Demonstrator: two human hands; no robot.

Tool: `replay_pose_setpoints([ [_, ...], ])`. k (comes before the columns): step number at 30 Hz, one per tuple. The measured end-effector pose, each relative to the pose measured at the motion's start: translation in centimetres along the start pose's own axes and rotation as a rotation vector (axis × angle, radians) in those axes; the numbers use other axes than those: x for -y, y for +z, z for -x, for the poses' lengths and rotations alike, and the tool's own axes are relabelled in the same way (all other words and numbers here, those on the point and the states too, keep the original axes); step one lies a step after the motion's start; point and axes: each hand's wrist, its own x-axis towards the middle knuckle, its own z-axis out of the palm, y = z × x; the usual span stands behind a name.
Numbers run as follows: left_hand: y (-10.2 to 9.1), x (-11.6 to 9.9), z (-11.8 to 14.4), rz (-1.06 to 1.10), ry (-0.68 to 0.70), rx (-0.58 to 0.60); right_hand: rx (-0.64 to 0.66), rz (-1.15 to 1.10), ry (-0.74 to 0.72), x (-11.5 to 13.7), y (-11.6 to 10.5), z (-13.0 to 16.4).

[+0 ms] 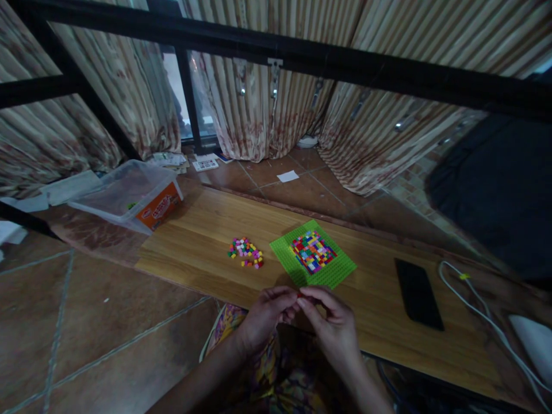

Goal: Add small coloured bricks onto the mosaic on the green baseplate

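My left hand and my right hand meet at the fingertips over the table's near edge. Pinched between them is a small red toy brick, mostly covered by the fingers. Just beyond lies a green studded baseplate, turned at an angle. A patch of colourful bricks is fixed on its middle, in mixed red, yellow, blue, white and pink. To the left, a loose pile of small bricks is scattered on the wood.
The wooden tabletop runs across the view. At its left end stands a clear plastic box with an orange label. On the right lie a black phone-like slab and a white cable. Striped curtains hang behind a dark metal bar.
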Motion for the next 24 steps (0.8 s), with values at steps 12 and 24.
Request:
replay_pose_setpoints([
  [12,1.1,0.0,-3.7,-0.454,0.241,-0.166,-0.196,0.438,-0.204,-2.9,-1.3,-4.2],
  [24,0.3,-0.7,-5.8,-1.076,0.484,-0.204,-0.338,0.636,-0.336,-5.3,-0.1,-6.1],
])
